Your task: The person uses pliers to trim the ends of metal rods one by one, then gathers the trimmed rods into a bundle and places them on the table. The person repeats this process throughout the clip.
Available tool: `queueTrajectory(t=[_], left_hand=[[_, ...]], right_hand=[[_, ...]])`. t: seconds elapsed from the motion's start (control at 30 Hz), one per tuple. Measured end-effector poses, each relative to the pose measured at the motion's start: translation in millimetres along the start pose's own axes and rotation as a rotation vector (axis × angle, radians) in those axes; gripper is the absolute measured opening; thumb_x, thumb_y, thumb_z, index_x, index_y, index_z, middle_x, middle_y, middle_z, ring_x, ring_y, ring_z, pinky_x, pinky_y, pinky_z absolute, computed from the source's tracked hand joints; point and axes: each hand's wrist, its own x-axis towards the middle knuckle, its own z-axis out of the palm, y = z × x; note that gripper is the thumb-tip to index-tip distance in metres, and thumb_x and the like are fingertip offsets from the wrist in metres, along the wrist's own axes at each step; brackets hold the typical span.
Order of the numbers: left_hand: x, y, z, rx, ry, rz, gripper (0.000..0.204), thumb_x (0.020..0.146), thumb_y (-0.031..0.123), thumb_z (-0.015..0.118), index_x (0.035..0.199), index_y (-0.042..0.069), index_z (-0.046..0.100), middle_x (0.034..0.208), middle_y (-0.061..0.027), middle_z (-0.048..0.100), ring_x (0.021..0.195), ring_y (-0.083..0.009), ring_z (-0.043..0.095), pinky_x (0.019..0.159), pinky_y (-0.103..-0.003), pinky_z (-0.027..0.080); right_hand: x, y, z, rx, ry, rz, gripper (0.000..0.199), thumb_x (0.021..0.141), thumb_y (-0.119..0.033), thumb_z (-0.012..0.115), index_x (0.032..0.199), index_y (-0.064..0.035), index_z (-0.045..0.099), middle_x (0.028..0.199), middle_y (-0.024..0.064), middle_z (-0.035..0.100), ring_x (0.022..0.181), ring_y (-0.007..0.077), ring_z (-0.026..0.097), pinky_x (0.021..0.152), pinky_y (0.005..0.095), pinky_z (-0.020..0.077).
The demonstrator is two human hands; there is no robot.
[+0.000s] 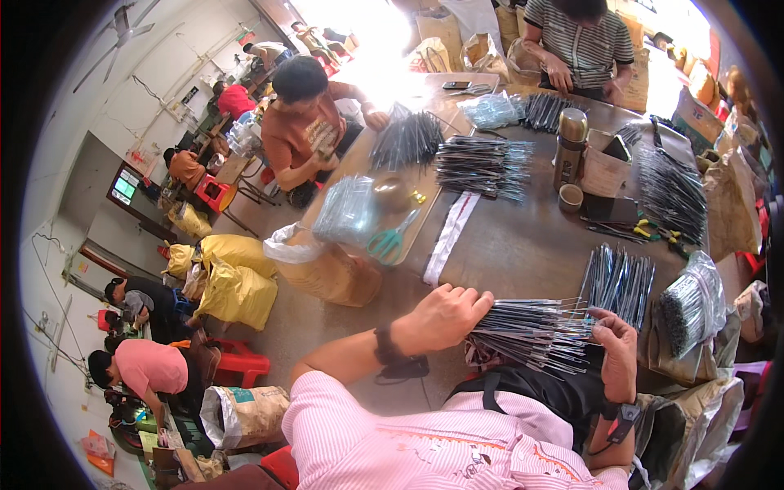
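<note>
A bundle of thin, dark and silvery metal rods point(531, 331) lies crosswise over my lap, beside the near edge of the table. Its left end is wrapped by my left hand point(445, 318), fingers closed around it. At the other end, where the rods fan out unevenly, my right hand point(616, 347) is closed with thumb and fingers on a few rod tips. Just beyond my right hand, on the table, sits another pile of similar rods point(618, 284). What exactly the rods are is too small to tell.
On the table point(523, 253) are more rod piles point(483, 166), a white strip point(452, 238), teal scissors point(393, 238), a thermos point(569, 147), a cup point(570, 198) and pliers point(653, 229). Sacks point(327, 265) stand around it. Two co-workers sit across and to the left.
</note>
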Motion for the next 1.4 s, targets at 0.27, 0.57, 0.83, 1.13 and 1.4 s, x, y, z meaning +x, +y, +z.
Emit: queueTrajectory(t=[0.27,0.57,0.83,1.13,1.4], left_hand=[[-1,-20,-5,-0.082,0.02,-0.081,0.038,0.073,0.009,0.066,0.109,0.002,0.054,0.081,-0.012,0.061,0.074,-0.0304,0.063,0.067,-0.041,0.051],[-3,-115,13,-0.015,0.12,-0.309,0.042,0.072,0.009,0.069,0.111,0.003,0.054,0.09,-0.0175,0.065,0.083,-0.0378,0.066,0.073,-0.045,0.053],[26,-219,40,0.092,0.15,-0.425,0.031,0.08,0.017,0.065,0.106,0.007,0.051,0.09,-0.0179,0.065,0.083,-0.0409,0.066,0.072,-0.05,0.052],[81,-266,56,0.116,0.073,-0.43,0.029,0.085,0.018,0.06,0.11,0.007,0.051,0.099,-0.0192,0.066,0.092,-0.0386,0.066,0.079,-0.049,0.051],[102,-300,107,0.094,0.018,-0.243,0.028,0.08,0.006,0.06,0.106,0.009,0.051,0.095,-0.0187,0.066,0.091,-0.04,0.065,0.078,-0.049,0.051]], right_hand=[[5,19,-10,0.113,0.137,-0.031,0.01,0.09,-0.01,0.06,0.095,-0.0017,0.063,0.113,0.0103,0.065,0.096,0.0093,0.055,0.09,0.024,0.0403],[-9,44,-3,-0.175,-0.054,0.068,0.009,0.089,-0.006,0.062,0.093,0.0021,0.064,0.101,0.0072,0.068,0.089,0.0092,0.058,0.082,0.0222,0.0443],[13,72,7,-0.687,-0.05,-0.17,0.014,0.081,-0.006,0.07,0.09,0.0024,0.064,0.082,0.0115,0.064,0.075,0.0207,0.063,0.07,0.0309,0.0499],[57,107,32,-1.116,-0.222,-0.478,0.053,0.079,-0.013,0.07,0.127,0.0024,0.053,0.144,0.0229,0.042,0.134,0.0388,0.04,0.111,0.0448,0.0349],[110,140,51,-1.494,-0.348,-0.546,0.08,0.087,-0.052,0.059,0.145,-0.0011,0.039,0.153,0.0243,0.03,0.146,0.038,0.021,0.118,0.0566,0.0145]])
